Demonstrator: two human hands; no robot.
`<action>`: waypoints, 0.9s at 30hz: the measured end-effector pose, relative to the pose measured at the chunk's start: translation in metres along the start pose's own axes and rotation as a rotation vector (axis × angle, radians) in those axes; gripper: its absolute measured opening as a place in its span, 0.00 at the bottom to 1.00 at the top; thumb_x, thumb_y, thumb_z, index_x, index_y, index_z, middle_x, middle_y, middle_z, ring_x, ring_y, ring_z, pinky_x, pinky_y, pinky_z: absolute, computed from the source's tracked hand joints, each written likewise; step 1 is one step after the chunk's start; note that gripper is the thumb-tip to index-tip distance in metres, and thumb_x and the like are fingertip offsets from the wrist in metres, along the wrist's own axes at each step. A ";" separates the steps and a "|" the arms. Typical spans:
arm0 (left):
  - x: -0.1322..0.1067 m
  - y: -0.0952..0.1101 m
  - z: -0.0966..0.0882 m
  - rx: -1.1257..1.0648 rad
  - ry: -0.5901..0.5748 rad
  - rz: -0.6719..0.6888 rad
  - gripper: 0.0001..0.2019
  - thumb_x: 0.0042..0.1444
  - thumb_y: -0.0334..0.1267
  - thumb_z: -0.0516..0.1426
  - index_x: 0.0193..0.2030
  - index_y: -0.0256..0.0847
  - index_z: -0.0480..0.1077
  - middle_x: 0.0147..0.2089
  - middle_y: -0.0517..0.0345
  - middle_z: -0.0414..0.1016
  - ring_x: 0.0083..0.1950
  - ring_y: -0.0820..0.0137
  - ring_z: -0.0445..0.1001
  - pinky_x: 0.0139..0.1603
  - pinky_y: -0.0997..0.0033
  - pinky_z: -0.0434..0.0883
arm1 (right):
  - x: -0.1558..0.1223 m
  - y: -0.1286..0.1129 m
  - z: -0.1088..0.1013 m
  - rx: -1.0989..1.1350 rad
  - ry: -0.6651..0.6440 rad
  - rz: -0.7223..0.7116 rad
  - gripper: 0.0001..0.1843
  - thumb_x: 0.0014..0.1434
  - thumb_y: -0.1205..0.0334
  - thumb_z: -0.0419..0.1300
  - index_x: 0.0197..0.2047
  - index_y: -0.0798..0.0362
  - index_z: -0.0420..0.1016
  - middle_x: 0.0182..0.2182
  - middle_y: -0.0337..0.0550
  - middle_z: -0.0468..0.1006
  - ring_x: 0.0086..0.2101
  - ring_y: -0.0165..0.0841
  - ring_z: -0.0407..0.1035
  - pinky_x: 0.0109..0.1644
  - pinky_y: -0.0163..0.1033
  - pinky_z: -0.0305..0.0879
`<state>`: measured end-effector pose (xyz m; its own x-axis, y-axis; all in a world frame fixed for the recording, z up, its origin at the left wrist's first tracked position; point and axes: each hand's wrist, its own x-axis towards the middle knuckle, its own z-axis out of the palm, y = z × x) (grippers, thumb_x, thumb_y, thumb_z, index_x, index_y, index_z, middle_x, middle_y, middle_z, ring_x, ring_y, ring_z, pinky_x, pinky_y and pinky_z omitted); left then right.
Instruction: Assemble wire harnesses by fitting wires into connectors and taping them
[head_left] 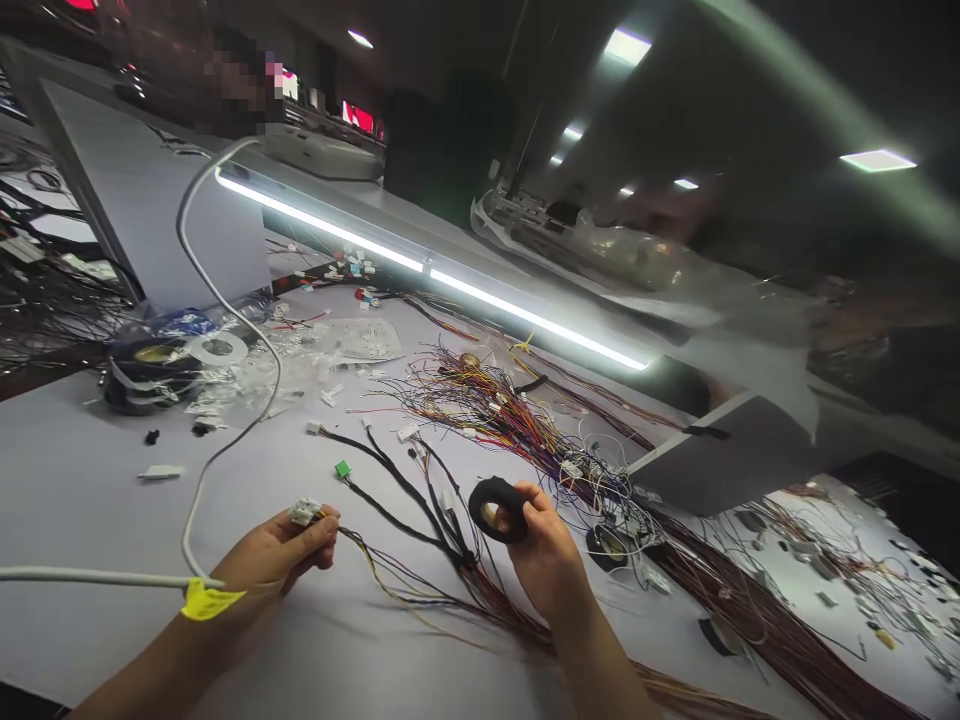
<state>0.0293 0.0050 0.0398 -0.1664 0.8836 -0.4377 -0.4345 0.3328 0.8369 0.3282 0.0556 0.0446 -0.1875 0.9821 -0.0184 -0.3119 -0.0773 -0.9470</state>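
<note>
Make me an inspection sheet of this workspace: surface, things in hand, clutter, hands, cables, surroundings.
Surface: white tabletop.
Things in hand: white connector with thin wires; black tape roll.
Clutter: clear plastic bags, loose white piece at left.
Hands: left hand pinches the connector; right hand grips the roll.
Cables: black-wrapped branches between the hands; tangled coloured wires beyond; white cord reaching the left wrist, with yellow tag.
Surroundings: lit strip light, ceiling lights, dim background.

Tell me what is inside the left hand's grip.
A white connector pokes out of the left hand, with thin wires trailing rightward; the gripped part is covered.
</note>
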 end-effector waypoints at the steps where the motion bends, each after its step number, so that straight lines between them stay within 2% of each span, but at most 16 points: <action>1: -0.001 0.001 0.001 -0.003 -0.009 0.002 0.15 0.36 0.42 0.72 0.29 0.38 0.78 0.24 0.61 0.69 0.27 0.72 0.67 0.32 0.73 0.70 | 0.000 0.000 0.007 -0.058 -0.045 -0.031 0.12 0.57 0.55 0.59 0.43 0.48 0.65 0.33 0.41 0.72 0.34 0.36 0.69 0.43 0.44 0.65; 4: -0.003 0.002 0.002 -0.012 -0.036 -0.015 0.14 0.39 0.41 0.71 0.31 0.38 0.77 0.25 0.60 0.70 0.28 0.71 0.68 0.35 0.71 0.70 | 0.001 -0.007 0.037 -0.335 -0.229 -0.147 0.08 0.55 0.61 0.59 0.39 0.48 0.65 0.37 0.42 0.71 0.40 0.37 0.67 0.47 0.44 0.64; 6: -0.004 0.002 0.001 -0.021 -0.057 -0.015 0.14 0.39 0.39 0.70 0.34 0.38 0.77 0.26 0.60 0.71 0.29 0.70 0.69 0.37 0.70 0.69 | 0.004 -0.017 0.062 -0.554 -0.380 -0.236 0.08 0.52 0.66 0.56 0.38 0.48 0.65 0.37 0.42 0.71 0.41 0.37 0.66 0.48 0.43 0.63; 9: -0.006 0.004 0.002 -0.033 -0.122 0.029 0.14 0.41 0.34 0.68 0.37 0.40 0.77 0.30 0.58 0.73 0.33 0.68 0.70 0.41 0.68 0.69 | 0.012 -0.032 0.097 -0.817 -0.567 -0.411 0.12 0.45 0.71 0.53 0.35 0.48 0.63 0.33 0.39 0.71 0.35 0.35 0.65 0.46 0.42 0.62; 13: -0.014 0.009 0.005 -0.016 -0.246 0.090 0.15 0.43 0.31 0.65 0.40 0.41 0.75 0.38 0.54 0.77 0.45 0.60 0.73 0.50 0.61 0.67 | 0.024 -0.040 0.129 -0.985 -0.711 -0.598 0.13 0.41 0.71 0.52 0.33 0.48 0.61 0.27 0.34 0.71 0.27 0.30 0.61 0.48 0.42 0.59; 16: -0.017 0.008 0.006 0.034 -0.296 0.144 0.16 0.46 0.33 0.65 0.44 0.43 0.74 0.41 0.53 0.77 0.48 0.57 0.72 0.53 0.58 0.67 | 0.030 -0.040 0.140 -1.100 -0.733 -0.647 0.11 0.40 0.71 0.52 0.30 0.49 0.61 0.23 0.33 0.68 0.25 0.30 0.60 0.47 0.42 0.58; 21: -0.012 0.001 0.004 0.064 -0.234 0.234 0.12 0.50 0.40 0.65 0.41 0.43 0.74 0.40 0.54 0.77 0.47 0.60 0.73 0.50 0.63 0.68 | 0.036 -0.038 0.142 -1.195 -0.737 -0.666 0.09 0.42 0.71 0.53 0.29 0.50 0.63 0.23 0.34 0.70 0.26 0.30 0.62 0.47 0.42 0.56; 27: -0.010 -0.001 0.005 0.273 -0.108 0.331 0.08 0.53 0.44 0.63 0.33 0.42 0.73 0.28 0.61 0.70 0.33 0.68 0.68 0.38 0.71 0.66 | 0.046 -0.032 0.135 -1.158 -0.747 -0.637 0.11 0.43 0.72 0.54 0.31 0.50 0.64 0.23 0.32 0.69 0.26 0.29 0.61 0.49 0.42 0.55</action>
<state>0.0354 -0.0027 0.0448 -0.1579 0.9817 -0.1068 -0.1216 0.0880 0.9887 0.2036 0.0806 0.1175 -0.8336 0.4614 0.3035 0.2943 0.8362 -0.4628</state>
